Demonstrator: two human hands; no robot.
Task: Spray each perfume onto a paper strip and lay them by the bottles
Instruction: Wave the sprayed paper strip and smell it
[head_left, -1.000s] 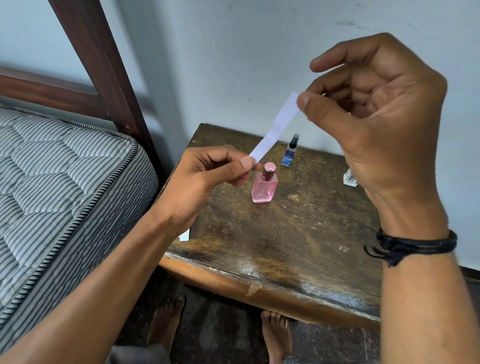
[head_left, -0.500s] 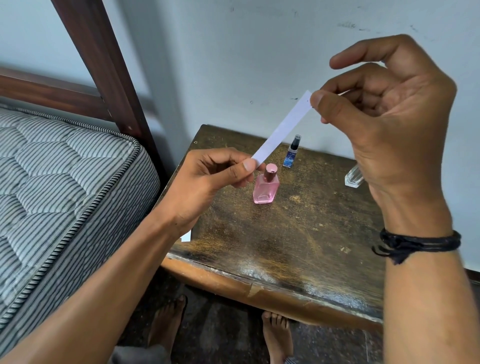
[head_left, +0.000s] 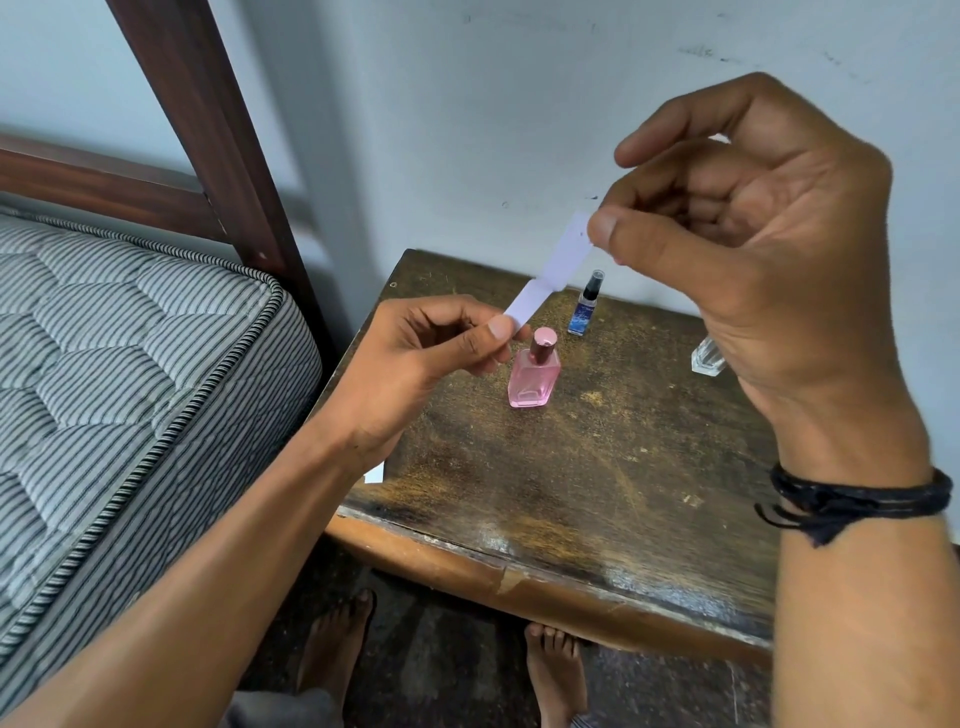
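White and thin, the paper strip is up in the air over the dark wooden bench. My left hand fingers pinch its low end. My right hand fingers pinch its top end. It has a bend in the middle, and I think a hard pull could rip it there. The pink glass bottle stands just below, so a low hand could tip it. A small blue spray bottle and a clear glass bottle stand behind. A striped mattress lies on my left.
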